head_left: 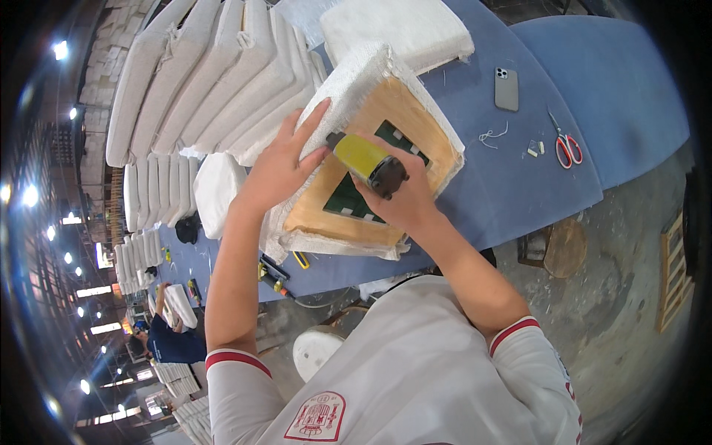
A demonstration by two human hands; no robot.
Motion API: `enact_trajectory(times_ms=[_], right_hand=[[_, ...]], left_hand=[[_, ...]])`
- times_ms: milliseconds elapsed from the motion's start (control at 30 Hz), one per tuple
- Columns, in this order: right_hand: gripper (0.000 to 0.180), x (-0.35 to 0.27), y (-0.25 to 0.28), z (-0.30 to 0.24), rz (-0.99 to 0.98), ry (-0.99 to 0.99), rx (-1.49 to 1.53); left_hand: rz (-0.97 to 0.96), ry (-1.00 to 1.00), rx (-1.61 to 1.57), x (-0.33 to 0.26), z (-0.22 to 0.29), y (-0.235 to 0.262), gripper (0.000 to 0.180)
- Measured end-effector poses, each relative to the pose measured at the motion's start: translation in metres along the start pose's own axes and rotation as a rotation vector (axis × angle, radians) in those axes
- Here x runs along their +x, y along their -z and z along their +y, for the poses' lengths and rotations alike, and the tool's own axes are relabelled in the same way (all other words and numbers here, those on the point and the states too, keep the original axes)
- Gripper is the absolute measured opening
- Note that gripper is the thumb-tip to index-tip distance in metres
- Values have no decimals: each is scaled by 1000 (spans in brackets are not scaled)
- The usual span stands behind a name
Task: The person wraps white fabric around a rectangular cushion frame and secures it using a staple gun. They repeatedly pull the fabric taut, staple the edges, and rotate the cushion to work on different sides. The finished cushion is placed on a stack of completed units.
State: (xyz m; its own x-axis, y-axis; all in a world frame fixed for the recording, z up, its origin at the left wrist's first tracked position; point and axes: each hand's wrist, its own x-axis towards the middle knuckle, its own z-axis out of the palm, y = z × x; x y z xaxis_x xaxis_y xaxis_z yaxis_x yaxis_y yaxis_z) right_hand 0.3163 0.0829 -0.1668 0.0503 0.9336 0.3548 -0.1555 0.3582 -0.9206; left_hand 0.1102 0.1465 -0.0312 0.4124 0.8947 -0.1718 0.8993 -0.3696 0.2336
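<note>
My right hand (404,194) grips a yellow and black staple gun (368,162) and presses it against the underside of a seat cushion (415,122). The cushion lies upside down on the blue table (504,185), showing a tan wooden frame, a dark green webbed centre and white fabric wrapped around its edges. Spread flat, my left hand (280,165) holds the white fabric (337,85) down at the cushion's near-left edge, right beside the gun's nose.
White cushions are stacked at the back left (215,74), with another one (397,26) behind the workpiece. A grey phone (506,89), red-handled scissors (567,146) and thread scraps lie to the right. Tools (274,276) lie at the table edge. A stool (565,247) stands on the floor. Another person (170,343) works far left.
</note>
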Motion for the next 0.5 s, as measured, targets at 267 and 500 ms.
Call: enact_trajectory(times_ms=[267, 500], right_hand=[[65, -6, -5, -13, -88, -59, -22], [67, -12, -12, -7, -36, -3, 20]], left_hand=[[32, -17, 48, -2, 0, -1, 96], [-124, 95, -464, 5, -49, 16, 77]])
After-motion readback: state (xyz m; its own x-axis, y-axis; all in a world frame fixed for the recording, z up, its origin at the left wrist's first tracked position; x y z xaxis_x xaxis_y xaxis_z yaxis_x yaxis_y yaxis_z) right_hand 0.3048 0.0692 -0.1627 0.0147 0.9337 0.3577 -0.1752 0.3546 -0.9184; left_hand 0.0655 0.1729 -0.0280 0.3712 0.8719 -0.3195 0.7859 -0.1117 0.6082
